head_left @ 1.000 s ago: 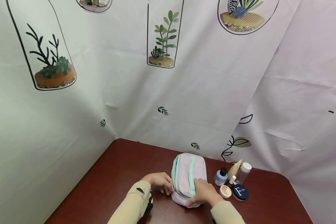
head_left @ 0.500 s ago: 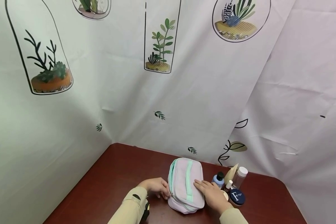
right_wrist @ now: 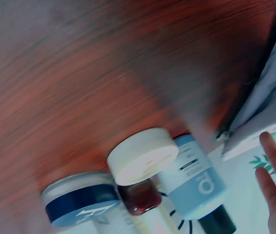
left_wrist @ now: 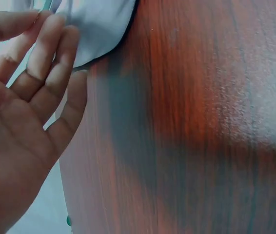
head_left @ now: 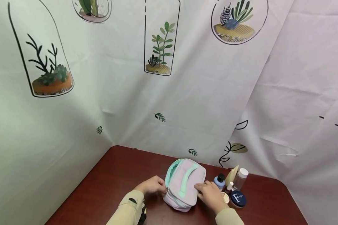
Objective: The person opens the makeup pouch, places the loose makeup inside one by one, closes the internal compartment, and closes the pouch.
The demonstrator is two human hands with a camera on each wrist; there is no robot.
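Observation:
A lilac toiletry bag (head_left: 197,175) with a mint carry strap (head_left: 186,180) lies on the table, its zipped left side partly parted to bare a mint lining (head_left: 170,172). At the bag's front left corner my left hand (head_left: 152,185) pinches the zipper pull (left_wrist: 38,15) between thumb and index finger; the other fingers are bent beside it. My right hand (head_left: 211,195) rests its fingertips on the bag's right side, fingers fairly straight. In the right wrist view only a few fingers (right_wrist: 274,161) appear, by the grey-looking bag edge (right_wrist: 269,97).
Right of the bag stand a blue bottle with black cap (head_left: 218,183), a beige tube (head_left: 231,175), a white-capped clear bottle (head_left: 240,178), a small white-capped dark bottle (right_wrist: 140,197), a round pale compact (right_wrist: 143,156) and a navy-lidded jar (head_left: 238,198). A patterned cloth backs the table.
My right hand has shifted from the bag's front right corner to its right side. The bag has turned and tipped slightly, and the gap along its left side is wider. The left hand moved left.

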